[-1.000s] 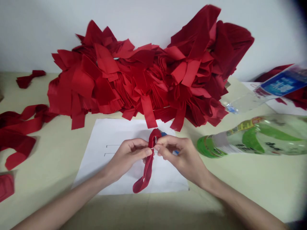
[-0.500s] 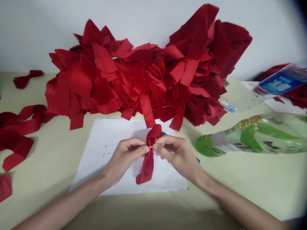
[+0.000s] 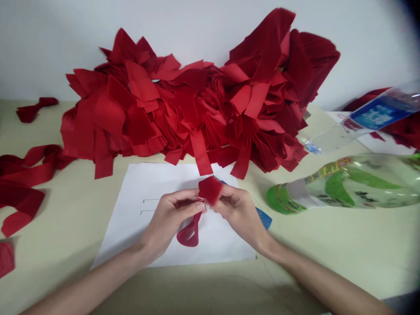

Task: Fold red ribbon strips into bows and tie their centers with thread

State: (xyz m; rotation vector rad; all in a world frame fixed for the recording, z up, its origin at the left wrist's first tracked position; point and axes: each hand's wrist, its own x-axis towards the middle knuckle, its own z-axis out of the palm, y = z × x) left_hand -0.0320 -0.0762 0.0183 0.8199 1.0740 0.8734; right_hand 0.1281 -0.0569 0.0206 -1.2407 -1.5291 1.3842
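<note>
Both hands work a red ribbon loop (image 3: pixel 200 210) over a white paper sheet (image 3: pixel 144 197) on the table. My left hand (image 3: pixel 170 216) pinches the ribbon at its gathered middle, fingers closed. My right hand (image 3: pixel 238 210) is closed on the same spot from the other side. One lobe of the ribbon stands up above my fingers; the other hangs down onto the paper. A blue object (image 3: pixel 264 217) peeks out beneath my right hand.
A big heap of red ribbon pieces (image 3: pixel 197 96) fills the back against the wall. Loose red strips (image 3: pixel 22 175) lie at the left. A green-labelled plastic bottle (image 3: pixel 344 186) and a blue-labelled bottle (image 3: pixel 367 120) lie on their sides at the right.
The ribbon's upper loop has flattened and spread above my fingers, and the lower loop has shortened and curled leftward. My hands stayed in place, still pinching the middle.
</note>
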